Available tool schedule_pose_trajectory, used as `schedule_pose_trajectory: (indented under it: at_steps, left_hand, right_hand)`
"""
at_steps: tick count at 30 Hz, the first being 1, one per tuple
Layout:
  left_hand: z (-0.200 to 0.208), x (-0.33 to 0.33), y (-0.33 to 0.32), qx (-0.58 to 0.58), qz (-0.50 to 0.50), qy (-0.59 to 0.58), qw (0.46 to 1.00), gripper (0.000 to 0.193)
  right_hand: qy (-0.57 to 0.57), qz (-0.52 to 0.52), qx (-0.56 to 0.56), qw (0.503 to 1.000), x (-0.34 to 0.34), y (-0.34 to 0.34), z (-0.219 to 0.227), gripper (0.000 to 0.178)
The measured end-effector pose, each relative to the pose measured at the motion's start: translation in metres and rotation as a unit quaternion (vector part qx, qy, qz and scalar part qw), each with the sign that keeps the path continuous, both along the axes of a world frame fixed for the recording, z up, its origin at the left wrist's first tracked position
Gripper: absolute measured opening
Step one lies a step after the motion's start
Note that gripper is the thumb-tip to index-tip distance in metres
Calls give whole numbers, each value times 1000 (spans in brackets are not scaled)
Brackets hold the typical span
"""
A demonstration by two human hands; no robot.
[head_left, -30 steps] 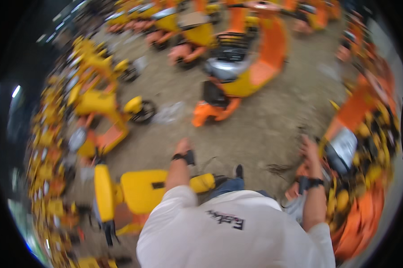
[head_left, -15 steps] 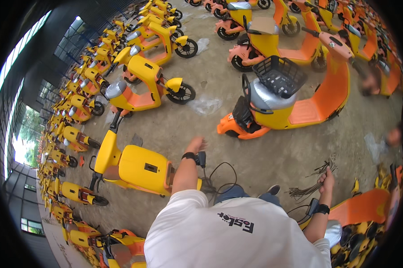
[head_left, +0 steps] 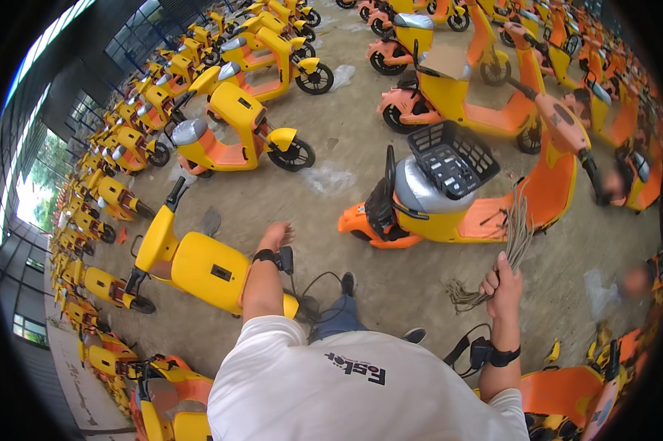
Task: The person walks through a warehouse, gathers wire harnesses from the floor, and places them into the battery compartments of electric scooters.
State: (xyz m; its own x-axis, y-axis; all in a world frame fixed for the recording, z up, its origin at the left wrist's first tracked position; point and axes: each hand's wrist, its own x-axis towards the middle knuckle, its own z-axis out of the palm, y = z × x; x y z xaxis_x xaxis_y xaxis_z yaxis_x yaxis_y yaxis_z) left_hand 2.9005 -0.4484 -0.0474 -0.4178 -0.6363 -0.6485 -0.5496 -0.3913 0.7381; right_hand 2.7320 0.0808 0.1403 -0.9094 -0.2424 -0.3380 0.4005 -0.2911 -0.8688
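My right hand is closed around a bundle of thin grey-brown cords. One end of the bundle stands up past my thumb, and the other droops to the left of my fist. Just ahead is an orange-and-yellow scooter with a silver seat. On that seat rests a black basket; the upper cord ends overlap the scooter's footboard in view. My left hand has its fingers loosely stretched and holds nothing I can see. It is out beside a yellow scooter at my left.
Rows of yellow scooters line the left, and more orange-and-yellow ones stand ahead and right. Another scooter is near my right elbow. Clear plastic sheets lie on the concrete floor. Black cables hang from both wrist bands.
My right hand has risen forward and left, and the cord bundle now points up from it. My left hand has moved left. One foot has come into view ahead of me.
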Motion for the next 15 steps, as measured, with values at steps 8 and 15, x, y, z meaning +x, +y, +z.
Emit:
schedule_pose_trajectory:
  at_steps: [8, 15]
  left_hand:
    - [-73, -35, -114, 13, -37, 0, 999, 26]
    - [-64, -41, -216, 34, -15, -10, 999, 24]
  right_hand:
    - [85, 177, 16, 980, -27, -165, 51, 33]
    - [32, 223, 29, 974, -65, -357, 25, 28]
